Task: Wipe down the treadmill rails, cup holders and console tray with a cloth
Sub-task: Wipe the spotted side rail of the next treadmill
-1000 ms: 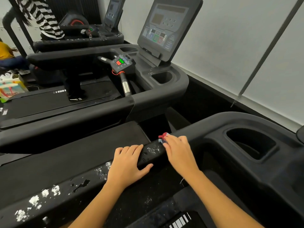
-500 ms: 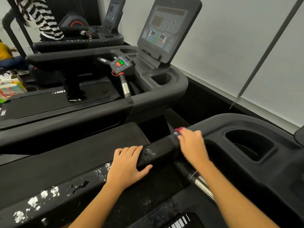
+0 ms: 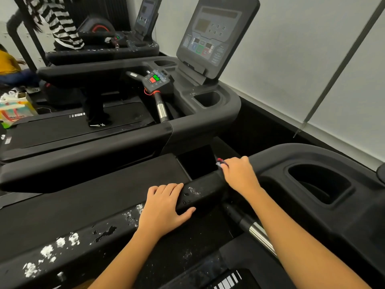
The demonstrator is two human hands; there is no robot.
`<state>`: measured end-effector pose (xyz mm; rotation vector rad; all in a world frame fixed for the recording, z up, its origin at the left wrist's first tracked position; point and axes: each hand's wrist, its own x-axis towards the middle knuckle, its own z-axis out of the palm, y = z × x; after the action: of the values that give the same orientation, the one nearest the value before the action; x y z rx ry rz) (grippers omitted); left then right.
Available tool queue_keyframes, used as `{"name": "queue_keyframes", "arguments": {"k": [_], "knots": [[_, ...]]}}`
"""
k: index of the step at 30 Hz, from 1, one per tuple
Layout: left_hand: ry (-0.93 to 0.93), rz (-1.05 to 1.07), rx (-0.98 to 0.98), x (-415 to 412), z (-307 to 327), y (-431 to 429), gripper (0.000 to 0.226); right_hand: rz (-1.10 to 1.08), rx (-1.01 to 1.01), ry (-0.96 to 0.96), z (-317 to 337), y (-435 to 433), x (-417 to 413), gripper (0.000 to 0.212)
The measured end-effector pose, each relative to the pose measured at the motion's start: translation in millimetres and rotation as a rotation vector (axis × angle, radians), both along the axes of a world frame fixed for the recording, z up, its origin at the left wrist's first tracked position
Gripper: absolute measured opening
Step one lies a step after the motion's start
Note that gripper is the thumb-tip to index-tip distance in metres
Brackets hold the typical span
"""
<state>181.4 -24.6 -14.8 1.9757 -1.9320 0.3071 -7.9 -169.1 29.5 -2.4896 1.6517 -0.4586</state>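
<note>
left hand [image 3: 164, 207] on rail [image 3: 87, 232] | right hand [image 3: 239, 174] further along | cup holder [image 3: 318, 184] right

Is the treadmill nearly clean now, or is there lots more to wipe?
Lots more. The right hand pinches a small red and white cloth at the black handrail's front end, and the left hand rests on the rail. White flaky patches cover the rail nearer the camera. The deep black cup holder looks untouched.

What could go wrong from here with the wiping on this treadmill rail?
The right hand hides most of the small red cloth, so coverage per pass looks slight. The left hand rests on the rail and may shield grime beneath it. White flakes lie behind both hands and could be missed.
</note>
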Motion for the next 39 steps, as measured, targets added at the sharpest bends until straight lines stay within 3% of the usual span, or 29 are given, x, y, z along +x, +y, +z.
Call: {"name": "queue_keyframes", "arguments": {"k": [3,7,11,19,22,25,28,32,39], "knots": [[0.003,-0.003,0.005,-1,1,-1,0.069,-0.110,-0.014,0.024,-5,4,8,0.035],[0.005,0.004,0.025,-1,2,-1,0.068,0.066,-0.069,-0.013,-20,50,38,0.027],[0.017,0.009,0.067,-1,3,-1,0.068,0.197,-0.097,-0.032,-19,64,29,0.035],[0.061,0.025,0.107,-3,9,1,0.064,-0.030,-0.073,-0.084,-25,47,27,0.025],[0.120,0.010,0.101,-3,11,1,0.059,0.135,-0.061,-0.174,-29,76,41,0.022],[0.135,-0.003,0.077,-3,12,3,0.056,0.289,-0.134,-0.107,-35,88,38,0.029],[0.144,-0.001,0.076,-4,13,6,0.057,0.253,-0.158,-0.059,-33,68,23,0.027],[0.186,0.011,0.104,-6,14,7,0.060,0.137,-0.103,-0.140,-27,61,21,0.030],[0.229,0.033,0.078,-7,11,6,0.058,0.472,-0.145,-0.184,-41,100,33,0.029]]}}
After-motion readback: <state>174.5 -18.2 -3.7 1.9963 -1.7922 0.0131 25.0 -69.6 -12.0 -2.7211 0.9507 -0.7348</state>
